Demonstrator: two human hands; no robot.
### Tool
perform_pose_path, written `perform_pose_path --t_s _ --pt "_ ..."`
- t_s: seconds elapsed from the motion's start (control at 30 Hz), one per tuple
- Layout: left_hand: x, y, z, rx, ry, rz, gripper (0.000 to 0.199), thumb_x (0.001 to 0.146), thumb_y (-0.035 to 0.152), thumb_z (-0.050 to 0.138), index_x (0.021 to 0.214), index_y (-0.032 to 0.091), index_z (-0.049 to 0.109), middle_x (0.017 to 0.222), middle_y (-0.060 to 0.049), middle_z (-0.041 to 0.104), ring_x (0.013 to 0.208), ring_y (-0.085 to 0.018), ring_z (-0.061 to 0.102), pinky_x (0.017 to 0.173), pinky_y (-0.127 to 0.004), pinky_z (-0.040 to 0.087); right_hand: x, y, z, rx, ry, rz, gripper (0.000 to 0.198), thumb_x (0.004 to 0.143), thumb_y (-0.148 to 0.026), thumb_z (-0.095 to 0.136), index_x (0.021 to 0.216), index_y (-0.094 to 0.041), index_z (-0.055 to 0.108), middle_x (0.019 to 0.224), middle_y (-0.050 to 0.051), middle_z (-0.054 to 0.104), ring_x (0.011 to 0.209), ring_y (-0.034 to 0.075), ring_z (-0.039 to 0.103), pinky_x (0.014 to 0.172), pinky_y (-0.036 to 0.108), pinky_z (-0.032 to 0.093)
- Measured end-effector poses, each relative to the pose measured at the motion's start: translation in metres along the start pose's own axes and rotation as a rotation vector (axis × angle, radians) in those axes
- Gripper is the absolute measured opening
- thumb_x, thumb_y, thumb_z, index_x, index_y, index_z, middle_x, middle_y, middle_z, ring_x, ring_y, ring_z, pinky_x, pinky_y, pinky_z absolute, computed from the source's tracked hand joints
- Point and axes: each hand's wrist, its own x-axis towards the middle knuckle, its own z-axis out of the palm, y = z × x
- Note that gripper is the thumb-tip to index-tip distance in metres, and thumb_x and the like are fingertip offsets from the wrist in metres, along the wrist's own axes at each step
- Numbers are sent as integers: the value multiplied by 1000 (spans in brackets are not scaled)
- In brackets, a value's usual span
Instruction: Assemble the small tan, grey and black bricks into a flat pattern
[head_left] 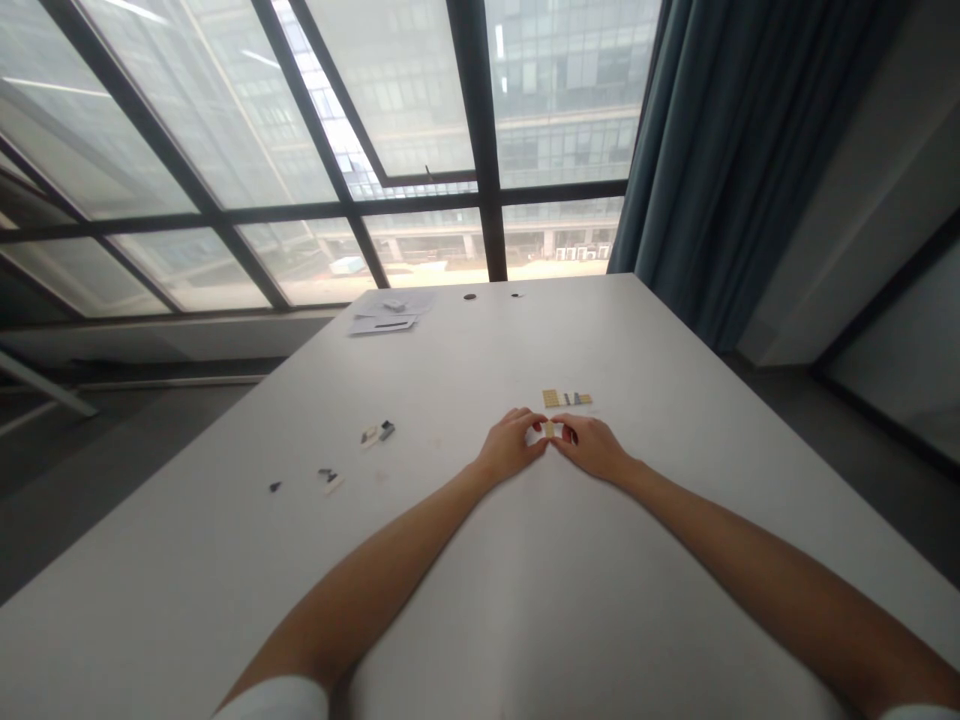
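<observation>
Between the fingertips of both hands is a small tan building-brick piece (549, 429), partly covered by the fingers. My left hand (516, 440) pinches it from the left, and my right hand (589, 443) pinches it from the right. Just beyond the hands, a flat tan building plate (551, 398) lies on the table with white, grey and tan parts (576, 398) in a row along it. The fine detail of the held piece is too small to make out.
Small grey and tan pieces (386, 431) lie left of my hands on the white table (465, 600), with dark and pale pieces (328, 475) and a small black piece (274, 487) nearer me. Papers (375, 323) lie at the far left, near the window. A blue curtain (690, 180) hangs at right.
</observation>
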Motion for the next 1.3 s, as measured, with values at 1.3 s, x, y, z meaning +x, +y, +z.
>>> perform_pose_path --t_s 1.3 --pt "4 -8 3 -31 -96 -156 25 81 36 69 95 18 80 73 -1 69 66 -13 56 65 -25 41 2 -2 5 -92 -9 100 18 87 -35 66 93 -20 73 70 0 69 65 15 62 63 24 39"
